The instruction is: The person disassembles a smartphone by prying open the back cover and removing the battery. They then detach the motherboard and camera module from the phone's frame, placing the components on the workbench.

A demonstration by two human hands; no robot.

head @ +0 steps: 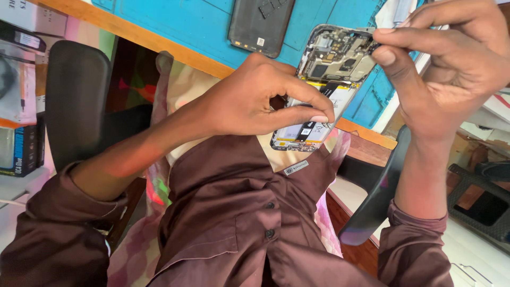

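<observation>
The flat table (175, 21), covered by a smooth blue mat and edged with a light wooden strip, fills the upper part of the view; its far side is cut off by the frame. A black padded chair (79, 101) with a matte surface stands at the left, and a second curved black chair edge (380, 191) shows at the right. The person wears a dark brown buttoned shirt (234, 212) of soft woven cloth.

The opened rectangular smartphone (324, 87), its back cover off, is held in the air above the lap, just off the table edge. Its upper half shows a grey metal circuit board with small shields; its lower half shows a pale flat battery crossed by a black ribbon strip.

The left hand (255, 101) grips the lower half of the phone, thumb laid across the battery. The right hand (451, 64) pinches at the top corner of the phone with thumb and forefinger; whatever lies between the fingertips is too small to make out.

A dark grey plastic back cover (260, 24) lies flat on the table, partly cut off.
</observation>
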